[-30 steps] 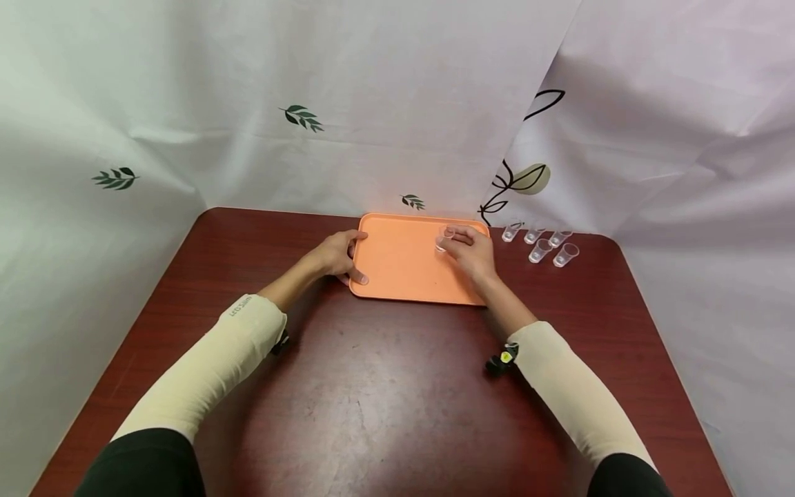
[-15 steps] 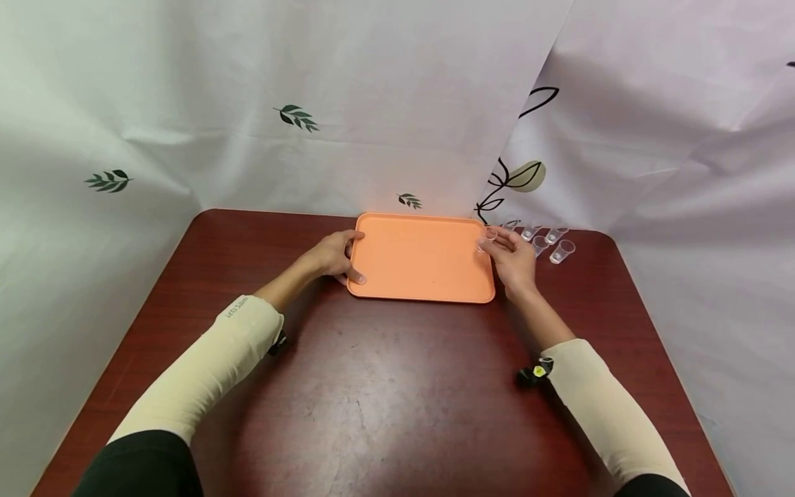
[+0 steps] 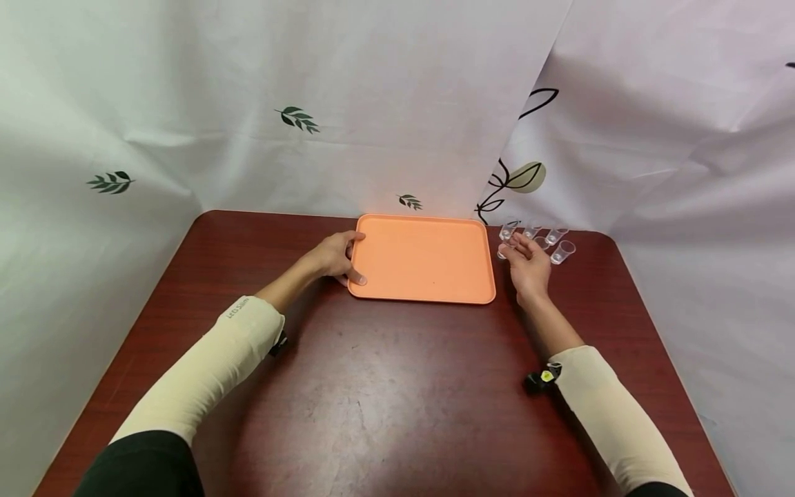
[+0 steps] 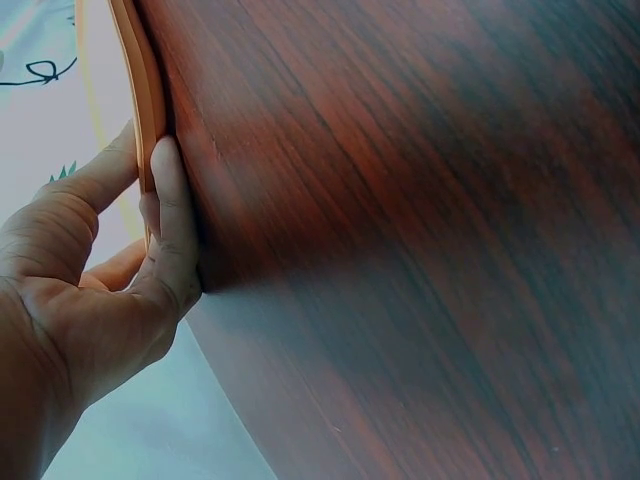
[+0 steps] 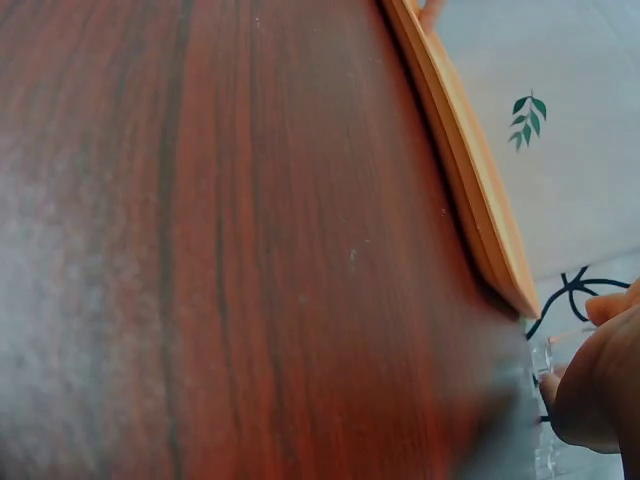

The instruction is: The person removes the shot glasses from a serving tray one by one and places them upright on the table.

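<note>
An orange rectangular tray [image 3: 422, 259] lies on the table near its back edge. My left hand [image 3: 333, 257] grips the tray's left edge, the thumb on the near corner; in the left wrist view the left hand [image 4: 110, 265] has fingers on both sides of the rim. Just right of the tray, my right hand [image 3: 530, 270] pinches a small clear plastic cup [image 3: 503, 252] between thumb and fingers. Several matching clear cups [image 3: 563, 252] stand behind and beside that hand, one partly hidden by it. The right wrist view catches only part of the right hand [image 5: 605, 385].
The dark red wooden table [image 3: 373, 386] has rounded back corners. White cloth [image 3: 248, 166] with leaf prints hangs close behind it and along both sides. A small black camera [image 3: 542, 379] sits at the right wrist, on a cream sleeve.
My right hand has carried the cup from above the tray rightward, past the tray's right edge, to beside the other cups. My left hand stays on the tray, which has not visibly moved.
</note>
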The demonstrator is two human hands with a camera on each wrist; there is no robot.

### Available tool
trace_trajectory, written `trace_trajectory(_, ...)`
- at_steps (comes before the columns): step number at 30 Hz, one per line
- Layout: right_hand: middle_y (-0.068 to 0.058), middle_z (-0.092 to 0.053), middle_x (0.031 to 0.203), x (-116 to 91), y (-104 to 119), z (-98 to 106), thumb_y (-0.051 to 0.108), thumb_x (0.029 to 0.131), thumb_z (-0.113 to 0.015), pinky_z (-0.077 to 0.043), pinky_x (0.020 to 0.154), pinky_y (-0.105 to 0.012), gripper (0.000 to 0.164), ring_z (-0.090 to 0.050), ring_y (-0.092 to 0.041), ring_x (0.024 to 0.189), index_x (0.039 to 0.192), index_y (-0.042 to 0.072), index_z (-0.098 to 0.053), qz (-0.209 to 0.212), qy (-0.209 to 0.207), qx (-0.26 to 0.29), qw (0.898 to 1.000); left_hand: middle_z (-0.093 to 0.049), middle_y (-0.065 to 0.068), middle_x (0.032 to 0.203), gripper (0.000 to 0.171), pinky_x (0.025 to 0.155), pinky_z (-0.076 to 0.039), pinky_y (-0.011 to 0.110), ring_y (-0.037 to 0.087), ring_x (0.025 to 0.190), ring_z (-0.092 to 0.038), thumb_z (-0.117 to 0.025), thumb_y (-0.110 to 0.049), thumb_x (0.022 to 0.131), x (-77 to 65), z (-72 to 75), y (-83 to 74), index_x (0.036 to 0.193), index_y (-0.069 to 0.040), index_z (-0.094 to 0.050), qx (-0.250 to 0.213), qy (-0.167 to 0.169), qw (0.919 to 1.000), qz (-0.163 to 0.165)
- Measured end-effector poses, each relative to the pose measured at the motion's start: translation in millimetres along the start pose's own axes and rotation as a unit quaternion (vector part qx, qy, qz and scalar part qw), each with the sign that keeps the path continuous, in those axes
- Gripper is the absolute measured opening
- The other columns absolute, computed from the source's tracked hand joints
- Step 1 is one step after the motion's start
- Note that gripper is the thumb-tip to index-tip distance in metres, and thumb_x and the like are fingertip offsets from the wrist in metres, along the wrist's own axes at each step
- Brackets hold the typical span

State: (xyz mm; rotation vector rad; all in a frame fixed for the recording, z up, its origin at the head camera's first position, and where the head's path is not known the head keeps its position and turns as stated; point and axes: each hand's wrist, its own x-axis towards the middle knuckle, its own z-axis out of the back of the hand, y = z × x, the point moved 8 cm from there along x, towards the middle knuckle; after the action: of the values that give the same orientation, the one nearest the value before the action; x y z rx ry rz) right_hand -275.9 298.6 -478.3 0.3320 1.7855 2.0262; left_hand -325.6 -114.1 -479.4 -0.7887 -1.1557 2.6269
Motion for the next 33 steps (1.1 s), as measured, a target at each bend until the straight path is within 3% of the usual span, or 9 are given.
trace_trajectory(14,-0.016,-0.069,0.156,7,-7,8,0.009,0.105,-0.078,-0.058,0.121,-0.023,0.054,-0.066,-0.014,0.137,0.158,0.006,-0.066,-0.014,-0.039,-0.006,0.999,-0.05,0.021,0.126,0.115,0.065,-0.073,0.034,0.019,0.073,-0.07,-0.1,-0.002,0.085,2.3,-3.1,-4.3,0.178,-0.013,-0.033,-0.001,0.002,1.0,-0.003)
trace_trajectory(23,-0.017,-0.062,0.165,-1,-8,14,0.011,0.104,-0.08,-0.055,0.128,-0.031,0.064,-0.061,-0.027,0.155,0.164,0.005,-0.059,-0.017,-0.022,-0.018,0.999,-0.05,0.022,0.129,0.114,0.064,-0.073,0.034,0.02,0.073,-0.07,-0.099,-0.003,0.087,-1.1,-4.4,-5.4,0.179,-0.013,-0.032,0.006,0.007,1.0,0.001)
trace_trajectory(33,-0.014,-0.062,0.166,-14,-7,31,0.017,0.104,-0.083,-0.054,0.129,-0.033,0.068,-0.062,-0.026,0.154,0.166,0.008,-0.057,-0.031,-0.005,-0.049,0.998,-0.053,0.02,0.121,0.112,0.065,-0.073,0.033,0.02,0.075,-0.072,-0.098,-0.003,0.087,-4.3,-3.1,-5.6,0.178,-0.014,-0.034,-0.009,0.016,0.9997,-0.014)
